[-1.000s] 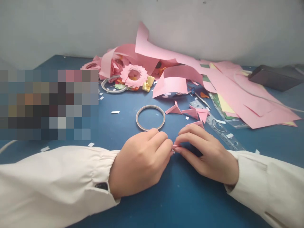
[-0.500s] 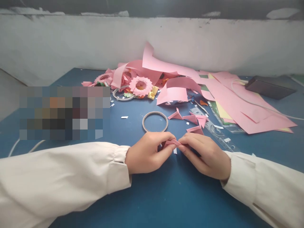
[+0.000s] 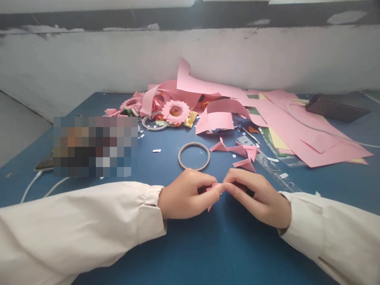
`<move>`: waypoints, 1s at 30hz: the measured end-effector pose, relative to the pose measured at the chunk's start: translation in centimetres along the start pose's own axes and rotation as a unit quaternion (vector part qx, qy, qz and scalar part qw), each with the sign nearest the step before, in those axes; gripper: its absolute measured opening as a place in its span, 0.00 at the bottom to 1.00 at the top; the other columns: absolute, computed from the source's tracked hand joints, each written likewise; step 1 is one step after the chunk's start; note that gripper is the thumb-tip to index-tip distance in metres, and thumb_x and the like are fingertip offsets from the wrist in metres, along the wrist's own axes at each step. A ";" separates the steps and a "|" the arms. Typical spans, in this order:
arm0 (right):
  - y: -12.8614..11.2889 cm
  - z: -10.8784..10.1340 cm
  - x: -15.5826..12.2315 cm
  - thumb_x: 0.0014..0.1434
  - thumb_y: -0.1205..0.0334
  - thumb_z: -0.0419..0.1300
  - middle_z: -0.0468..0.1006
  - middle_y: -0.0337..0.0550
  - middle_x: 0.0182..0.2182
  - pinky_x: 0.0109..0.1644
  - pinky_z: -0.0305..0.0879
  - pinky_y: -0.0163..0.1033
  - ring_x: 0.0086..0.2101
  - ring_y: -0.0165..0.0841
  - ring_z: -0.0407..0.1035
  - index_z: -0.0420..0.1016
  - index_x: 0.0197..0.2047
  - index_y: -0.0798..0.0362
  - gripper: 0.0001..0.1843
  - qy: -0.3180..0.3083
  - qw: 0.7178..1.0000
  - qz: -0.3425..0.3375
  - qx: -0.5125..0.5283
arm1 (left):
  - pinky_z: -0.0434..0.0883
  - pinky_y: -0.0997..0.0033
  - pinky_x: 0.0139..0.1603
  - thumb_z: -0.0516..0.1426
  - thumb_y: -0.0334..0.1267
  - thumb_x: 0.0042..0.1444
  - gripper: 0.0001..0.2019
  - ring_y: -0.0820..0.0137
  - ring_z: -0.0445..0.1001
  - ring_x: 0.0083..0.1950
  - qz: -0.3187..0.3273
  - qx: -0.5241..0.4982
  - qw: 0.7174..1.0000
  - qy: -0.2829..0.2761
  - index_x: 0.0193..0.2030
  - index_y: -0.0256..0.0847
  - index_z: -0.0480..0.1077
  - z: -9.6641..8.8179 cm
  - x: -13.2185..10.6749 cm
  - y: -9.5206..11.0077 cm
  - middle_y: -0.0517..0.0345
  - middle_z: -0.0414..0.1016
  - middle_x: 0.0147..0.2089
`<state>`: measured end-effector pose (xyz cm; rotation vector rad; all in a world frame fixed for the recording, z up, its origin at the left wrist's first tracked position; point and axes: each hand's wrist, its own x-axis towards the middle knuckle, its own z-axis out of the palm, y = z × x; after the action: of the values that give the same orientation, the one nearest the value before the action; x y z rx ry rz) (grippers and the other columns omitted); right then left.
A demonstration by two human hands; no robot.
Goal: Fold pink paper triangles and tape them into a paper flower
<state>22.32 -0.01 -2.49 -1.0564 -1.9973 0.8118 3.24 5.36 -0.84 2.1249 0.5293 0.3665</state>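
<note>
The left hand (image 3: pixel 185 196) and right hand (image 3: pixel 258 198) meet fingertip to fingertip over the near middle of the blue worktop (image 3: pixel 208 245). Each grip is pinched on the same small pink paper piece (image 3: pixel 215 189). The piece sits between the two sets of fingertips, just above the worktop, with one pointed corner hanging down toward the near side. Both wrists and cream sleeves rest on the worktop.

Just far of the left hand's knuckles lies a thin tape ring (image 3: pixel 194 156), flat and close to them, though whether it touches cannot be told. To the right of the ring, a few folded pink triangles (image 3: pixel 245 152) are scattered, the nearest one just beyond the right hand. A clear ruler (image 3: pixel 273 166) runs slantwise from the triangles toward the right sleeve.

Farther off, a heap of pink paper sheets (image 3: pixel 297 126) spreads from the middle to the right, with a pink paper flower (image 3: pixel 175 111) at its left end and a dark flat box (image 3: pixel 337 107) at the far right by the wall. At the left a white cable (image 3: pixel 32 184) curls near the worktop's edge.

Bare blue surface lies on the near side of the hands, between the sleeves.
</note>
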 end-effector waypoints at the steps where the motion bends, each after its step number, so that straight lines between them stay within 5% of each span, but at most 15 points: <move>1: 0.0 -0.1 0.0 0.65 0.66 0.48 0.66 0.38 0.26 0.28 0.57 0.33 0.26 0.26 0.59 0.65 0.32 0.54 0.09 0.003 1.000 0.006 -0.001 | 0.62 0.79 0.23 0.44 0.35 0.63 0.20 0.78 0.64 0.19 0.030 0.061 0.998 0.015 0.20 0.36 0.63 0.0 -0.1 0.0 0.60 0.66 0.17; 3: 0.2 -0.3 0.1 0.65 0.67 0.46 0.65 0.38 0.25 0.31 0.58 0.35 0.27 0.27 0.58 0.62 0.31 0.54 0.11 0.009 1.000 -0.001 -0.027 | 0.57 0.74 0.20 0.45 0.35 0.60 0.21 0.76 0.61 0.18 0.118 0.238 0.962 0.060 0.17 0.37 0.62 0.0 -0.2 -0.1 0.59 0.63 0.15; 5: 0.6 -0.5 0.3 0.65 0.69 0.44 0.63 0.39 0.26 0.33 0.56 0.38 0.28 0.29 0.56 0.60 0.30 0.54 0.11 0.003 0.996 -0.028 -0.082 | 0.53 0.69 0.19 0.46 0.36 0.58 0.19 0.72 0.59 0.17 0.172 0.403 0.891 0.121 0.16 0.39 0.61 -0.4 -0.2 -0.1 0.58 0.61 0.14; 8: 1.3 -0.7 0.6 0.64 0.70 0.45 0.64 0.40 0.27 0.35 0.53 0.41 0.30 0.31 0.55 0.61 0.32 0.54 0.09 -0.039 0.976 -0.091 -0.193 | 0.58 0.67 0.25 0.47 0.35 0.58 0.15 0.67 0.64 0.24 0.096 0.526 0.829 0.161 0.21 0.38 0.64 -1.1 0.3 -0.3 0.55 0.66 0.20; 10: 1.7 -0.7 0.8 0.64 0.68 0.47 0.68 0.43 0.30 0.37 0.54 0.42 0.32 0.33 0.57 0.64 0.39 0.56 0.06 -0.042 0.959 -0.117 -0.254 | 0.60 0.65 0.28 0.49 0.37 0.58 0.11 0.63 0.66 0.30 0.037 0.565 0.816 0.119 0.27 0.37 0.66 -1.5 0.8 -0.6 0.52 0.69 0.27; 14: 2.1 -0.6 0.9 0.65 0.64 0.49 0.72 0.50 0.38 0.40 0.56 0.43 0.36 0.36 0.62 0.60 0.54 0.61 0.16 0.026 0.940 -0.113 -0.322 | 0.61 0.66 0.31 0.47 0.33 0.61 0.10 0.64 0.66 0.30 0.012 0.547 0.835 0.058 0.29 0.37 0.64 -1.5 1.4 -1.8 0.52 0.68 0.28; 19: 1.7 -0.4 0.6 0.64 0.59 0.50 0.72 0.44 0.29 0.37 0.55 0.41 0.29 0.33 0.61 0.67 0.40 0.58 0.10 0.032 0.944 -0.119 -0.307 | 0.59 0.67 0.31 0.40 0.37 0.66 0.15 0.68 0.62 0.24 0.031 0.443 0.889 0.112 0.31 0.38 0.60 -1.1 1.4 -2.4 0.59 0.66 0.22; 23: 1.2 -0.1 0.4 0.57 0.45 0.56 0.69 0.41 0.26 0.39 0.54 0.43 0.30 0.33 0.62 0.66 0.32 0.56 0.19 -0.019 0.957 -0.093 -0.275 | 0.59 0.68 0.32 0.40 0.35 0.65 0.12 0.69 0.62 0.25 -0.010 0.339 0.939 0.059 0.32 0.39 0.59 -1.0 1.1 -1.7 0.59 0.67 0.25; 27: 1.3 0.0 0.5 0.61 0.54 0.55 0.72 0.43 0.32 0.40 0.55 0.43 0.34 0.34 0.64 0.68 0.39 0.56 0.13 -0.042 0.959 -0.109 -0.258 | 0.58 0.68 0.32 0.40 0.32 0.63 0.11 0.69 0.60 0.25 -0.001 0.297 0.952 0.068 0.30 0.39 0.57 -1.0 0.9 -1.6 0.59 0.65 0.25; 30: 1.6 -0.1 0.5 0.62 0.60 0.55 0.73 0.46 0.36 0.41 0.58 0.43 0.38 0.35 0.66 0.66 0.45 0.57 0.11 0.010 0.955 -0.121 -0.270 | 0.58 0.69 0.31 0.42 0.30 0.63 0.10 0.69 0.59 0.26 0.039 0.301 0.946 0.111 0.31 0.39 0.57 -0.9 0.8 -1.8 0.59 0.65 0.25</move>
<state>22.87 1.18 -3.51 -1.0699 -2.3363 0.1165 3.11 7.38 -1.78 2.7184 0.7608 0.5459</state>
